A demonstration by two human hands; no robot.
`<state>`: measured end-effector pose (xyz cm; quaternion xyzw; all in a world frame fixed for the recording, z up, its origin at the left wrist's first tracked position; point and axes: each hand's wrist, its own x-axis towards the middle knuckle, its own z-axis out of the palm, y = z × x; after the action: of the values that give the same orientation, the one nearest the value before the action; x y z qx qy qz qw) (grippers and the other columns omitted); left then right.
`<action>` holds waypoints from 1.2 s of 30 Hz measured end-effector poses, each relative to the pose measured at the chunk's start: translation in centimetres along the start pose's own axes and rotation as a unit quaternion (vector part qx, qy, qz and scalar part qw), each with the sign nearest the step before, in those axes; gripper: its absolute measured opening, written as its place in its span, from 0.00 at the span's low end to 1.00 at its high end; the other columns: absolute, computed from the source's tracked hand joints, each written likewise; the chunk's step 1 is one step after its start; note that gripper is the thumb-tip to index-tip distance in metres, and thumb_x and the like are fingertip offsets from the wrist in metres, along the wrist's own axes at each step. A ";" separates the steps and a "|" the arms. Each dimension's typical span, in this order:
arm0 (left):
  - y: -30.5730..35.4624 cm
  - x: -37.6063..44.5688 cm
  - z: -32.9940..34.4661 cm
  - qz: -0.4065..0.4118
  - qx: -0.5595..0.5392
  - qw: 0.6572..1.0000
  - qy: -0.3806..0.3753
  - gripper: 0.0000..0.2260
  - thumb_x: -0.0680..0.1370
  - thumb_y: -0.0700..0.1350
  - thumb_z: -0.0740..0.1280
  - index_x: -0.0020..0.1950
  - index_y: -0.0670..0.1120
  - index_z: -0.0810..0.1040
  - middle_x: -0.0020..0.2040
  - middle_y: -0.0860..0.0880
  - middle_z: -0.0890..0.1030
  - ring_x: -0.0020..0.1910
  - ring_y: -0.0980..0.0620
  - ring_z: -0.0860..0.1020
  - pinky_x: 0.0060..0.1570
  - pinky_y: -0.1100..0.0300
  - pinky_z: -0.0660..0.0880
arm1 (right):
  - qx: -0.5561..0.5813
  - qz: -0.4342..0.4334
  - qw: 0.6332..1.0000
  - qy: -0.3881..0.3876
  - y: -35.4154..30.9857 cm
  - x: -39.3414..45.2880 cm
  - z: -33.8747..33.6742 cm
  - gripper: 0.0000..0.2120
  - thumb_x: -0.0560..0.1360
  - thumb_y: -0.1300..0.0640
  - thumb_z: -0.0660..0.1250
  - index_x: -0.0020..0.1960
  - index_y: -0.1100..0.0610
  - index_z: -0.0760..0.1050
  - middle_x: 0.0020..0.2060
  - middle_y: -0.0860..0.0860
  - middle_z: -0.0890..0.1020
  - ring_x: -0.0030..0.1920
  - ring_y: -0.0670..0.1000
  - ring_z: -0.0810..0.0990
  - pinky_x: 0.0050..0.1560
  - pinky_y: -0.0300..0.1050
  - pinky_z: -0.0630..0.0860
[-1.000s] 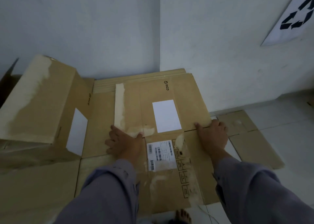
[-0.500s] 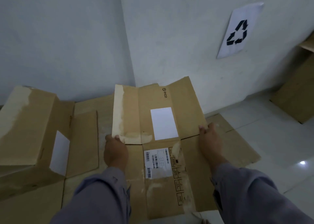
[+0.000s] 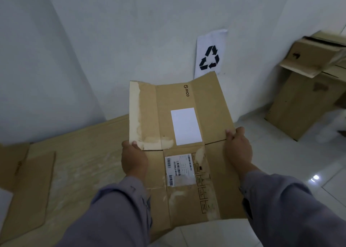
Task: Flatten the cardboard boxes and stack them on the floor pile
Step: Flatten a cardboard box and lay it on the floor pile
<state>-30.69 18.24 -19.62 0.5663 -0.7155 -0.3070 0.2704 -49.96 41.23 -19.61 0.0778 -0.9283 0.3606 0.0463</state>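
Lifted clear of the floor pile [image 3: 78, 153] since half a second ago, the flattened box [image 3: 179, 134] is now being held up in front of the white wall [image 3: 112, 40]. 2 upright boxes [image 3: 307, 89] are standing by the wall at right, near a recycling sign [image 3: 209, 55]. The left hand [image 3: 133, 159] is gripping the box's left edge, thumb on top; the right hand [image 3: 238, 149] is gripping its right edge, fingers curling around it.
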 end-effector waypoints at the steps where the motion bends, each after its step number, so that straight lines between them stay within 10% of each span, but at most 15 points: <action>1: 1.3 -0.6 1.1 -0.001 -0.004 1.000 0.003 0.15 0.83 0.46 0.52 0.63 0.38 0.68 0.55 0.34 0.78 0.52 0.34 0.77 0.41 0.51 0.66 | -0.002 -0.002 1.000 0.007 0.8 1.4 -0.6 0.15 0.81 0.42 0.52 0.49 0.55 0.62 0.42 0.58 0.78 0.41 0.60 0.77 0.40 0.50 0.71; 36: 17.6 -7.9 32.1 -0.090 0.042 0.995 -0.013 0.15 0.83 0.44 0.50 0.64 0.36 0.67 0.57 0.33 0.78 0.54 0.34 0.77 0.44 0.51 0.67 | -0.013 -0.038 0.999 -0.031 20.5 30.8 -1.5 0.11 0.82 0.51 0.53 0.62 0.54 0.64 0.48 0.56 0.81 0.40 0.58 0.78 0.39 0.46 0.69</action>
<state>-63.97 33.25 -28.20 0.6355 -0.6772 -0.3072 0.2081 -83.84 53.70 -27.72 0.1236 -0.9304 0.3437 0.0319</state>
